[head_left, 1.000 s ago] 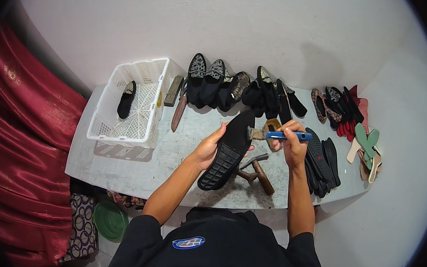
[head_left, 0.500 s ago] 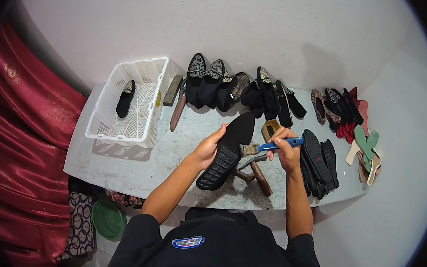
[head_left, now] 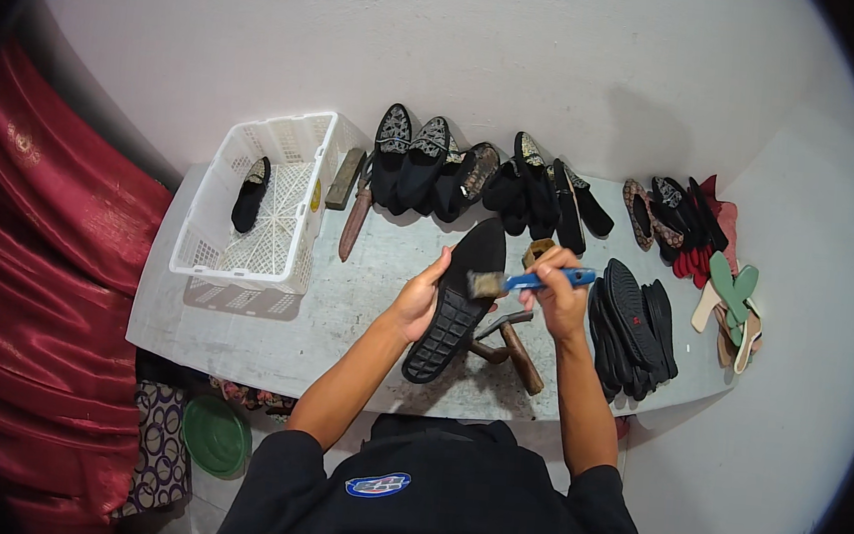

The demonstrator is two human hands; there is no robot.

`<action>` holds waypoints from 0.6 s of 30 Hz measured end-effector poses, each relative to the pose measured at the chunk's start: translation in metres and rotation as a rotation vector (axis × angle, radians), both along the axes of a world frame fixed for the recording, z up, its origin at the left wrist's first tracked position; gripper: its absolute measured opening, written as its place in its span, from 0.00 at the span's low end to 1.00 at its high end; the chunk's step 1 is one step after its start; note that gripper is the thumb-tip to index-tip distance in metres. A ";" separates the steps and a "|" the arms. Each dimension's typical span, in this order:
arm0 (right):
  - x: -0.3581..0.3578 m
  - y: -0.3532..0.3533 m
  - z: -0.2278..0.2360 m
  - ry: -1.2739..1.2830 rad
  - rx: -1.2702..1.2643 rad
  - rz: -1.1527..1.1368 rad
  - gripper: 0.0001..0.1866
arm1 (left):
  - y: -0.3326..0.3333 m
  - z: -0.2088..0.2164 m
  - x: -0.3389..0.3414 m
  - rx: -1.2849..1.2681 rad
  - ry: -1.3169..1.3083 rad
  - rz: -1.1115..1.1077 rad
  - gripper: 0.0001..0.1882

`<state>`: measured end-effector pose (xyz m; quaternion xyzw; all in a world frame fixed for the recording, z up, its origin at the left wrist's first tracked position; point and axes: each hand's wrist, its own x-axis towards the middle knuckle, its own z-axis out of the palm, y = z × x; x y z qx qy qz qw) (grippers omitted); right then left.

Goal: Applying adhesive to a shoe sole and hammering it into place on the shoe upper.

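Note:
My left hand [head_left: 418,298] is closed around the left edge of a black shoe sole [head_left: 439,336], held tilted over the table with its gridded tread half toward me and its smooth half pointing away. My right hand [head_left: 559,292] grips the blue handle of a paintbrush [head_left: 521,282]. The brush's bristles lie over the middle of the sole, where the smooth part meets the grid. Beyond my right hand stands a small, partly hidden container [head_left: 539,250]. Below the brush, a hammer [head_left: 520,355] and a metal tool lie on the table.
A white plastic basket [head_left: 291,274] with one black shoe [head_left: 251,195] stands at left. Several black slip-on shoes [head_left: 419,171] line the wall. Black soles [head_left: 634,318] are stacked at right, near green and cream insoles [head_left: 733,286]. A sharpening block [head_left: 345,178] and a knife [head_left: 357,217] lie beside the basket.
The brush has moved left, from the sole's right edge onto its face. My right hand has shifted left with it. The sole has turned slightly and become a little more upright.

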<state>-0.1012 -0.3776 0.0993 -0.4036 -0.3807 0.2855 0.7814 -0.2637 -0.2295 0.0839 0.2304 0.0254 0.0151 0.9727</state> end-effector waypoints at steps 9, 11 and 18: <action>-0.012 0.017 -0.003 0.005 0.088 -0.098 0.05 | -0.003 -0.003 0.004 -0.026 -0.018 0.047 0.38; -0.020 0.012 -0.004 -0.015 0.020 0.082 0.07 | -0.001 -0.004 0.003 -0.060 -0.038 -0.028 0.39; 0.013 0.019 0.008 0.143 0.112 -0.247 0.06 | -0.010 0.003 0.006 -0.141 -0.028 0.047 0.33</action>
